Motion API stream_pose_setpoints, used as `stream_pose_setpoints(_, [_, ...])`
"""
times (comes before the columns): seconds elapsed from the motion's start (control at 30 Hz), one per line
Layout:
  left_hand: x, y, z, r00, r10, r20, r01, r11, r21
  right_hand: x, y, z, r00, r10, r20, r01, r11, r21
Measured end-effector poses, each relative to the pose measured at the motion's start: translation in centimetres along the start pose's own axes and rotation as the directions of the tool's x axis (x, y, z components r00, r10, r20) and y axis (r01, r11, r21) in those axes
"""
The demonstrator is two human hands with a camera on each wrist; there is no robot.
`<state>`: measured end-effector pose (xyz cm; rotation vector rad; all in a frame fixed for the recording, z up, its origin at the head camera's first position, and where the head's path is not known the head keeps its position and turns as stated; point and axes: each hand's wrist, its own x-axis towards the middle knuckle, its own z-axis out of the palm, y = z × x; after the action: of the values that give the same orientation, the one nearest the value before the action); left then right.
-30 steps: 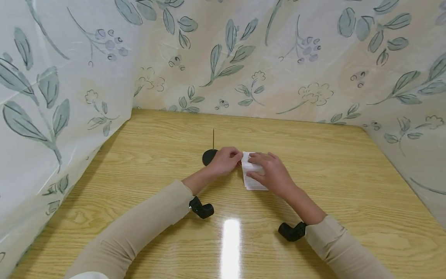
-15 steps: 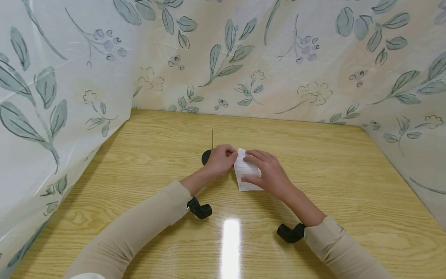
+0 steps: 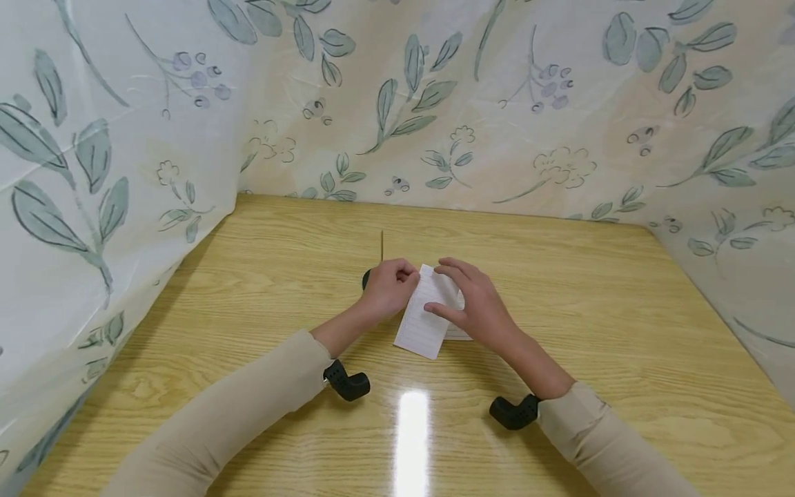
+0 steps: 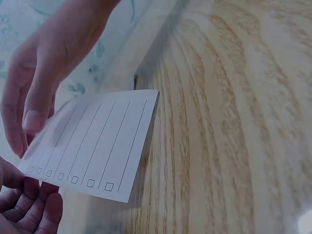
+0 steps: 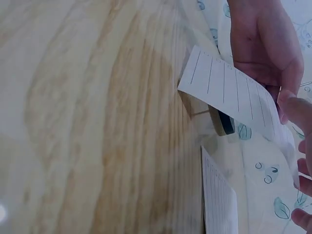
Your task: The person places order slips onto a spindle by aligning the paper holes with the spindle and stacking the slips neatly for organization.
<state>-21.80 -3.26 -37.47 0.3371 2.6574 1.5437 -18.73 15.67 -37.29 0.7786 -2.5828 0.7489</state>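
Observation:
My left hand [image 3: 390, 288] pinches the upper left edge of a white lined checklist sheet [image 3: 422, 324], which hangs tilted with its lower end toward me. Small boxes run along one side of the sheet [image 4: 92, 146] in the left wrist view. My right hand [image 3: 478, 300] is spread over its right side, thumb and fingers apart, fingertips near the top edge. Beneath, partly hidden, lies a stack of similar sheets [image 3: 458, 334], also showing as a stack [image 5: 219, 197] in the right wrist view. Behind my left hand stands a thin upright rod [image 3: 381, 245] on a mostly hidden black round base [image 3: 366, 279].
The wooden table [image 3: 286, 241] spreads around the papers, with a bright light reflection near its front. Leaf-patterned cloth [image 3: 348, 90] walls off the back and both sides. A black wrist camera [image 3: 348, 383] sits under each sleeve.
The top sheet has come away from the stack, shifted left and swung its lower end toward me. My right thumb and fingers have spread wider, and my left hand has drawn slightly left.

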Motion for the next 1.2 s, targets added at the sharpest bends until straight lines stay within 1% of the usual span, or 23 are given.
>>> stream_pose_setpoints(0.13, [-0.6, 0.2, -0.4, 1.000, 0.002, -0.010, -0.002, 1.000, -0.014, 0.7, -0.1, 0.2, 0.998, 0.062, 0.008, -0.063, 0.996, 0.065])
stream_pose_setpoints(0.23, [-0.9, 0.3, -0.7, 1.000, 0.003, -0.011, -0.004, 1.000, -0.028, 1.2, -0.1, 0.4, 0.994, 0.105, 0.020, -0.107, 0.985, 0.133])
stream_pose_setpoints(0.33, [-1.1, 0.4, -1.0, 1.000, 0.014, -0.012, -0.014, 0.999, -0.046, 1.8, -0.1, 0.6, 0.987, 0.156, 0.031, -0.159, 0.967, 0.199])
stream_pose_setpoints(0.4, [-1.2, 0.4, -1.1, 1.000, 0.022, -0.015, -0.022, 0.998, -0.054, 2.1, -0.2, 0.8, 0.979, 0.201, 0.041, -0.205, 0.947, 0.249])
stream_pose_setpoints(0.5, [-1.3, 0.4, -1.3, 0.999, 0.029, -0.018, -0.030, 0.998, -0.059, 2.7, -0.4, 1.1, 0.958, 0.280, 0.059, -0.283, 0.896, 0.343])
stream_pose_setpoints(0.63, [-1.2, 0.3, -1.5, 0.999, 0.036, -0.031, -0.038, 0.998, -0.060, 3.5, -0.7, 1.4, 0.921, 0.378, 0.092, -0.374, 0.796, 0.476])
stream_pose_setpoints(0.73, [-1.2, 0.2, -1.7, 0.998, 0.041, -0.047, -0.044, 0.997, -0.071, 4.0, -0.9, 1.5, 0.898, 0.422, 0.124, -0.418, 0.728, 0.543])
stream_pose_setpoints(0.8, [-1.2, 0.2, -1.9, 0.997, 0.046, -0.058, -0.050, 0.996, -0.080, 4.2, -1.0, 1.5, 0.884, 0.444, 0.147, -0.442, 0.694, 0.568])
stream_pose_setpoints(0.9, [-1.3, 0.2, -2.1, 0.996, 0.050, -0.072, -0.057, 0.994, -0.095, 4.5, -1.1, 1.6, 0.870, 0.463, 0.171, -0.469, 0.670, 0.576])
stream_pose_setpoints(1.07, [-1.5, 0.4, -2.4, 0.992, 0.055, -0.116, -0.068, 0.992, -0.108, 5.0, -1.3, 2.1, 0.860, 0.473, 0.190, -0.485, 0.645, 0.591])
stream_pose_setpoints(1.13, [-1.6, 0.4, -2.6, 0.991, 0.048, -0.128, -0.063, 0.992, -0.109, 5.3, -1.5, 2.3, 0.853, 0.482, 0.201, -0.494, 0.622, 0.608])
stream_pose_setpoints(1.2, [-1.5, 0.5, -2.7, 0.991, 0.042, -0.129, -0.056, 0.993, -0.106, 5.6, -1.6, 2.3, 0.843, 0.496, 0.209, -0.510, 0.609, 0.608])
